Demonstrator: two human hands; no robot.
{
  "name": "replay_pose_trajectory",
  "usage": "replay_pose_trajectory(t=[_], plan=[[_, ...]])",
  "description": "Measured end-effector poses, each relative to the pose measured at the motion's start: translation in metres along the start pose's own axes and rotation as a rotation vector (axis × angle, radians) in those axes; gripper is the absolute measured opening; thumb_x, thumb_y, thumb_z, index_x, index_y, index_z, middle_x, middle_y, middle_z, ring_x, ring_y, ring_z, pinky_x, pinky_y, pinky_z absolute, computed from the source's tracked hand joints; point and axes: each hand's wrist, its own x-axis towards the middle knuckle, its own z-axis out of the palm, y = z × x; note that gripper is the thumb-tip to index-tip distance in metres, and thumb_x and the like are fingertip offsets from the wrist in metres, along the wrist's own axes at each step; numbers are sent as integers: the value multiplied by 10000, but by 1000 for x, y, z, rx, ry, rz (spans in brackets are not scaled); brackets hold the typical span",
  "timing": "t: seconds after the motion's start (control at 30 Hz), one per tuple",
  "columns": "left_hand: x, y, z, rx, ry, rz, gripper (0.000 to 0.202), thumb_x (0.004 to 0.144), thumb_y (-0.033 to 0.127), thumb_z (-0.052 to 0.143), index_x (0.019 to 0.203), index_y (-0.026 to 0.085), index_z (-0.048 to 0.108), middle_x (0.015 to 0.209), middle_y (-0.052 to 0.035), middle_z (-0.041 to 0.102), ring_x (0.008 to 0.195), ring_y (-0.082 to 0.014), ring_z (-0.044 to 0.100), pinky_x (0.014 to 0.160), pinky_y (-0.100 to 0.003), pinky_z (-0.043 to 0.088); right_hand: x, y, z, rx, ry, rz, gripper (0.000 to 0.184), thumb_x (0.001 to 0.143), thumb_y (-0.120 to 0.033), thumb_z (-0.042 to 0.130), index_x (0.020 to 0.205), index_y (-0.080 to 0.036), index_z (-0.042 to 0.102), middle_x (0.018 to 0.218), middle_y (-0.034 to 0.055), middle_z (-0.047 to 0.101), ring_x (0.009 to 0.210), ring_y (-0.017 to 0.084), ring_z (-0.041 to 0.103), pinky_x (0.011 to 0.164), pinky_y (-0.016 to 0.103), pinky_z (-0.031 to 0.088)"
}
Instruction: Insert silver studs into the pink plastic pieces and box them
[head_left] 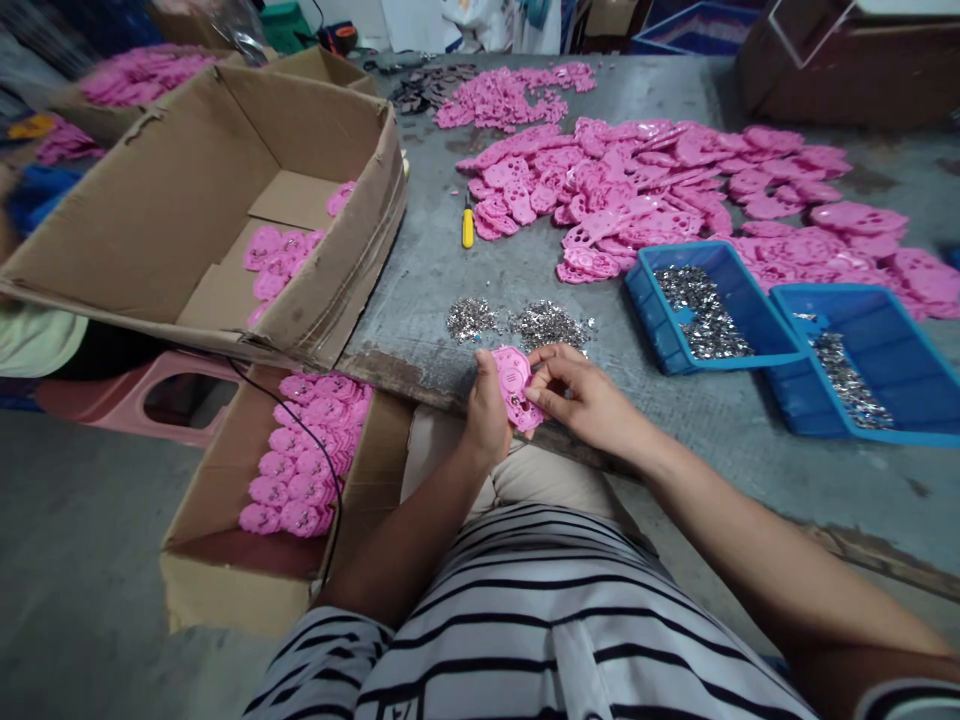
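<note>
A round pink plastic part (514, 385) is held at the near edge of the grey table (435, 260). My left hand (486, 412) grips its left side, fingers curled round the rim. My right hand (574, 392) pinches the part's right side with fingertips pressed on it. Just beyond the hands lie two small heaps of tiny silver metal pieces (517, 322).
A wide spread of pink parts (645, 190) covers the far table. Two blue trays (712, 310) (862, 360) of silver pieces sit at right. A yellow-handled tool (467, 225) lies mid-table. Cardboard boxes (217, 200) (292, 470) holding pink parts stand at left.
</note>
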Motion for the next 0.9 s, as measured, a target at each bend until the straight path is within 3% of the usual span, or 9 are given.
replay_pose_trajectory(t=[0.23,0.43,0.67,0.9], plan=[[1,-4,-2,68,-36,36,678,643,858,505,734,186,506,532,6,485,610,-188,628,444,-230,443,1,2,-3,-1,-25,26,158,798,-150,595,647,-194,572,960,65,611,890,186,562,812,352,470],[1,-2,-2,83,-35,41,775,463,897,589,757,182,541,514,1,512,612,-223,651,413,-234,442,2,1,-3,-11,-35,29,167,800,-126,572,648,-195,563,933,66,608,858,186,562,754,329,473],[2,-5,-4,124,-50,24,702,650,863,491,798,179,541,544,-8,523,579,-188,628,394,-212,402,1,0,-4,-6,-50,44,169,811,-149,561,651,-201,550,946,67,600,841,186,563,738,335,485],[1,-4,-1,107,-38,19,676,633,854,520,750,189,502,517,40,459,379,-87,444,339,-204,311,-4,-1,2,-118,23,-14,143,828,-170,535,697,-226,522,959,75,586,897,207,552,829,372,473]])
